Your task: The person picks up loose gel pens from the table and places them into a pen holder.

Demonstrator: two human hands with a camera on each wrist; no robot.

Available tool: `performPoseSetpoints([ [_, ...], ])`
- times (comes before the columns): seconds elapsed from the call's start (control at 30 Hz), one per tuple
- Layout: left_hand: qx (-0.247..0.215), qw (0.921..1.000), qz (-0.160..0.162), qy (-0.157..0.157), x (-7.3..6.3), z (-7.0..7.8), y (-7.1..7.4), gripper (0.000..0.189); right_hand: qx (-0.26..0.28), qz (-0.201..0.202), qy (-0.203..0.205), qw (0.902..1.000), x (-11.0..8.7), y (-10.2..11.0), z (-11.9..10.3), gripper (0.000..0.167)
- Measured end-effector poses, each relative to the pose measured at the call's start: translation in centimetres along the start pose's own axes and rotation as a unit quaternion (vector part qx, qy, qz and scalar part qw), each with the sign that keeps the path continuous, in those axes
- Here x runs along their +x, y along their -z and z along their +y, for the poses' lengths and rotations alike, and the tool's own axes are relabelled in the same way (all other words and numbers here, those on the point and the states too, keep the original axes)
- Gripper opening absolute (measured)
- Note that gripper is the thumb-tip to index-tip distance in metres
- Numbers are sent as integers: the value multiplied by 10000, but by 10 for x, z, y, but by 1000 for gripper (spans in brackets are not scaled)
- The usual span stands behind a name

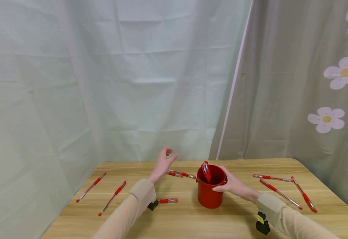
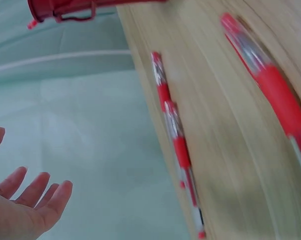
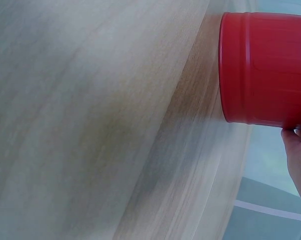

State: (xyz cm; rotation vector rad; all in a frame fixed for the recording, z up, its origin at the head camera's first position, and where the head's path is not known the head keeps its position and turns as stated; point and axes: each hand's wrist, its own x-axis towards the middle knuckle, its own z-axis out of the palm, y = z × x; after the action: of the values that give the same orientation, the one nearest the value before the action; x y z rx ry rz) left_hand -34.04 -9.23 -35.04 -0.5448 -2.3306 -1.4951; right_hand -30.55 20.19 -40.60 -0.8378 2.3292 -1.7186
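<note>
My right hand (image 1: 233, 184) grips a red metal pail (image 1: 209, 197) by its right side, thumb in front and the other fingers behind. Red pens (image 1: 206, 171) lean inside the pail, their capped ends above the rim. In the right wrist view, part of my hand (image 3: 299, 165) shows against the side of the pail (image 3: 270, 70). To the left of the pail, my left hand (image 1: 163, 164) hovers over the table with thumb and fingers spread, holding nothing. Two overlapping red pens (image 2: 178, 135) lie close to it, with another red pen (image 1: 168, 200) nearer its sleeve.
Two red pens (image 1: 112, 198) lie apart on the table's left side. On the right side lie three more, one red pen (image 1: 273, 178) at the back and two red pens (image 1: 280, 193) slanting toward the front. A pale curtain (image 1: 162, 83) hangs behind the wooden table (image 1: 179, 222).
</note>
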Motion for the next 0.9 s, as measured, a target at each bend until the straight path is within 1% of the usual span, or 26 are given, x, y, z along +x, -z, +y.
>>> performPoseSetpoints([
  [0.23, 320, 9990, 283, 91, -3, -15, 17, 35, 12, -24, 7, 10000, 1, 1, 2, 75],
  [0.37, 454, 9981, 414, -71, -5, -21, 26, 32, 81, -66, 34, 9999, 0, 1, 2, 72],
  [0.53, 959, 9940, 458, -243, -9, -26, 37, 29, 98, -78, 50, 9999, -1, 0, 2, 72],
  [0.63, 1213, 9911, 477, -259, -10, -27, 43, 29, 71, -56, 42, 9999, -1, 0, 1, 73],
  [0.7, 1375, 9887, 471, -373, -11, -27, 45, 28, 85, -52, 44, 9999, -1, 0, 1, 73],
  [0.73, 1482, 9866, 465, -500, -12, -27, 46, 27, 97, -56, 42, 9999, -1, 0, 1, 72],
  [0.77, 1660, 9828, 459, -663, -12, -28, 47, 27, 117, -68, 41, 9999, -1, 0, 1, 72],
  [0.8, 1873, 9772, 450, -888, -13, -27, 47, 26, 130, -82, 35, 9999, -1, 0, 1, 72],
  [0.83, 2146, 9686, 431, -1176, -13, -27, 48, 25, 133, -93, 26, 9999, -1, 1, 2, 71],
  [0.87, 2440, 9573, 411, -1497, -14, -27, 48, 24, 149, -105, 25, 9998, -1, 1, 2, 71],
  [0.9, 2749, 9429, 408, -1838, -14, -27, 48, 24, 156, -109, 30, 9998, -1, 1, 2, 71],
])
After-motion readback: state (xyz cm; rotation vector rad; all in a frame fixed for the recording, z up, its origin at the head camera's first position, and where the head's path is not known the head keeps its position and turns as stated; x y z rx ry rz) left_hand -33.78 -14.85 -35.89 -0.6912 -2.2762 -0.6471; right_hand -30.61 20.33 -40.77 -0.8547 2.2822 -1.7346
